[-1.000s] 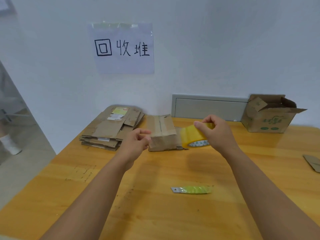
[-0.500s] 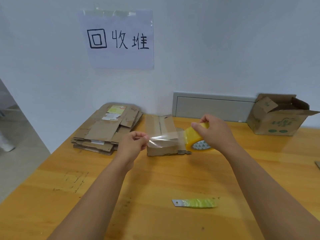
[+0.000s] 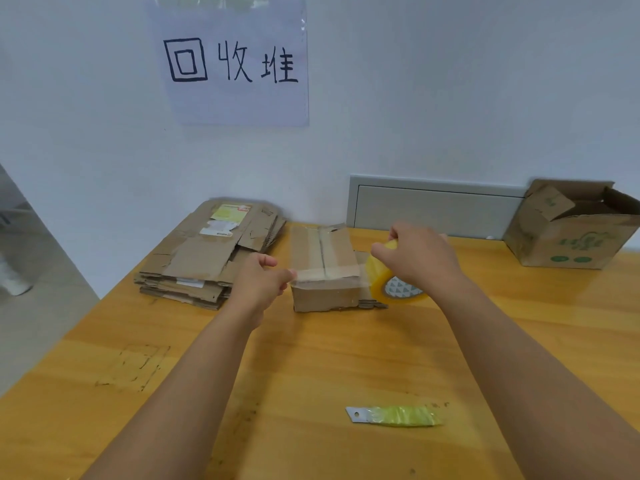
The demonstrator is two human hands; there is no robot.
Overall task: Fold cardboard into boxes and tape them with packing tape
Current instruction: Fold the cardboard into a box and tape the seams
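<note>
A small folded cardboard box (image 3: 323, 271) sits near the back of a wooden table (image 3: 311, 358), close to a white wall. A clear strip of tape (image 3: 327, 273) stretches across the box's near top edge. The left hand (image 3: 258, 284) pinches the strip's free end between thumb and curled fingers, just left of the box. The right hand (image 3: 420, 258) grips a yellow tape roll (image 3: 391, 284) from above, just right of the box. Both forearms reach forward, hands apart at either side of the box. A stack of flattened cardboard (image 3: 207, 258) lies to the left. An open box (image 3: 571, 225) stands at the far right. A green-handled blade (image 3: 394, 415) lies nearer the viewer. A handwritten paper sign (image 3: 233, 64) hangs on the wall.
</note>
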